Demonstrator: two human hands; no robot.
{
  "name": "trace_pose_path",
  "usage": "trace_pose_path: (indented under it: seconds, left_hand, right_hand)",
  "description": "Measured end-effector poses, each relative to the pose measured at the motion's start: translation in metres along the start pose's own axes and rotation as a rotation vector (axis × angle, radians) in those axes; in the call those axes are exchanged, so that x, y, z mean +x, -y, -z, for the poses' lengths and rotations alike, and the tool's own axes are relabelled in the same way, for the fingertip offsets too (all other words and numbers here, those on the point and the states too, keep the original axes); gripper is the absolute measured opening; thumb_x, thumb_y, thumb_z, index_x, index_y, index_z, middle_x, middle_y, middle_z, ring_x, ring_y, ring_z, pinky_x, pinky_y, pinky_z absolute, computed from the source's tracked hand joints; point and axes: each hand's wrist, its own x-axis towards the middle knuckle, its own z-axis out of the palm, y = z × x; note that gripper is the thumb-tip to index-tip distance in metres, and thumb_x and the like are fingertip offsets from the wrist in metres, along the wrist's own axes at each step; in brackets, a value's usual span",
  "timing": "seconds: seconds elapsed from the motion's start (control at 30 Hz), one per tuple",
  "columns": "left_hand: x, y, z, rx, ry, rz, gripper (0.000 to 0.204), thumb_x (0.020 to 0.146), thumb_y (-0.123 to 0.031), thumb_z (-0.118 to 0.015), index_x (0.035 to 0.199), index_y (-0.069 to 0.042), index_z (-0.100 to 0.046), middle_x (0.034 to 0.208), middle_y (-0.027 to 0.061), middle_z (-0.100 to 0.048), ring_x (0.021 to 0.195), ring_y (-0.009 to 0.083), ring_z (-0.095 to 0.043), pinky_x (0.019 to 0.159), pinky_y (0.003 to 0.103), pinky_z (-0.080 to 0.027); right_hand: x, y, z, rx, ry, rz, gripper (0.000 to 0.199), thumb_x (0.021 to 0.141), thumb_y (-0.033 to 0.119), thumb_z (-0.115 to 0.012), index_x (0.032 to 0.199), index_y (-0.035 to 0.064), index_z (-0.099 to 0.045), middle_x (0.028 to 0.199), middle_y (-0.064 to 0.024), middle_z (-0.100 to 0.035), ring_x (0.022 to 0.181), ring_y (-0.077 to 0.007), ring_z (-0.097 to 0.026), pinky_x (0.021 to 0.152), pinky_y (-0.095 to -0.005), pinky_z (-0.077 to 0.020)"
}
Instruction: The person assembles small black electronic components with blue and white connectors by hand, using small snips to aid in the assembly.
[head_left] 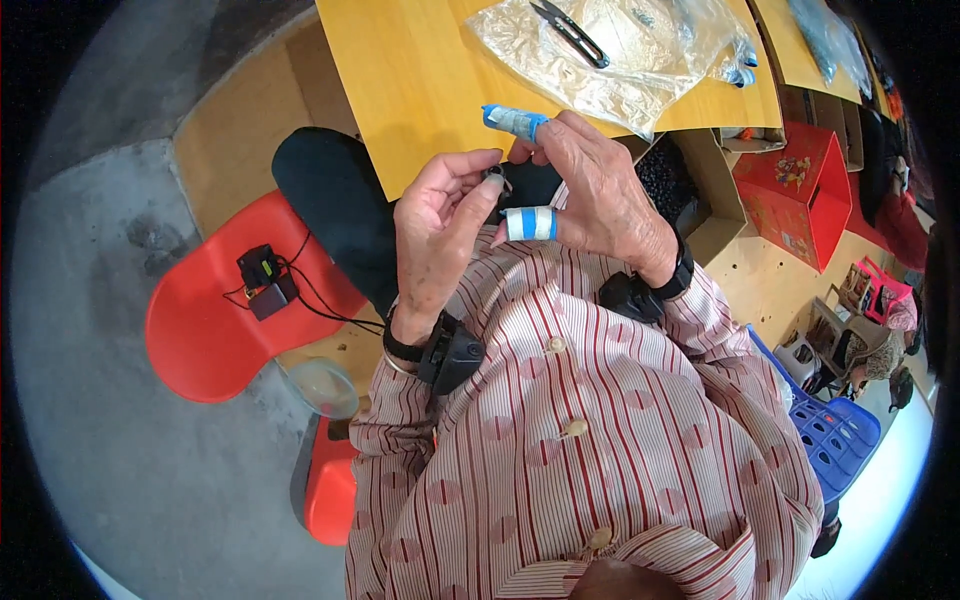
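In front of my shirt, my left hand (pixel 443 215) is closed, its thumb and fingers pinching a small dark ring-shaped piece (pixel 496 174). The piece is too small for me to make out its exact kind. My right hand (pixel 612 195) is beside it on the right, index finger and thumb stretched apart. Blue and white tape wraps that index finger (pixel 514 122) and thumb (pixel 530 223). Another right fingertip comes close to the piece; whether it touches is unclear. Both hands are over my lap at the near edge of the yellow table (pixel 410 70).
Black thread snips (pixel 572 35) lie on a clear plastic bag (pixel 640 85). Below the table edge stands a cardboard box (pixel 715 190) of small black pieces, with a red box (pixel 795 195) farther right. A red stool (pixel 205 330) at left holds a black device (pixel 268 285) with cables.
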Motion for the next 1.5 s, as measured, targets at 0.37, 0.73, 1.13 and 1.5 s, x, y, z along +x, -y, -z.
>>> trace_pose_path:
  seconds: [0.37, 0.73, 1.13, 1.5]
  left_hand:
    - [-0.005, -0.011, -0.003, 0.06, 0.076, 0.05, 0.02, 0.09, -0.002, -0.054, 0.109, 0.004, -0.055, 0.095, 0.0054, -0.06, 0.074, 0.0053, -0.052, 0.062, 0.019, -0.045]
    - [-0.003, -0.008, -0.004, 0.074, 0.028, 0.046, 0.017, 0.093, -0.009, -0.052, 0.103, 0.002, -0.059, 0.084, 0.0002, -0.058, 0.068, 0.0023, -0.048, 0.057, 0.017, -0.042]
    - [-0.001, -0.015, -0.004, 0.11, 0.011, 0.016, 0.01, 0.089, -0.007, -0.055, 0.095, 0.001, -0.051, 0.078, 0.0033, -0.058, 0.063, 0.0035, -0.049, 0.055, 0.018, -0.041]
    - [0.0, -0.008, -0.003, 0.239, 0.002, 0.01, 0.01, 0.087, -0.002, -0.053, 0.096, 0.002, -0.051, 0.075, 0.0034, -0.059, 0.06, 0.0038, -0.05, 0.051, 0.019, -0.041]
  right_hand:
    - [0.0, -0.002, -0.002, 0.039, 0.01, -0.005, 0.04, 0.064, 0.025, -0.073, 0.091, 0.0014, -0.058, 0.079, -0.0114, -0.057, 0.078, -0.0299, -0.057, 0.064, -0.0379, -0.048]
    - [-0.002, -0.002, -0.006, 0.072, -0.005, 0.007, 0.045, 0.065, 0.034, -0.075, 0.09, 0.0013, -0.058, 0.077, -0.0115, -0.056, 0.076, -0.0302, -0.057, 0.064, -0.0378, -0.0473]
    - [-0.003, 0.002, -0.008, 0.071, -0.006, 0.012, 0.041, 0.065, 0.032, -0.074, 0.09, 0.0031, -0.06, 0.077, -0.0078, -0.057, 0.076, -0.027, -0.057, 0.062, -0.0368, -0.0478]
    - [-0.004, 0.005, -0.005, -0.048, 0.061, -0.019, 0.035, 0.067, 0.031, -0.071, 0.087, 0.0057, -0.059, 0.074, -0.0053, -0.056, 0.076, -0.0248, -0.058, 0.059, -0.0374, -0.0474]
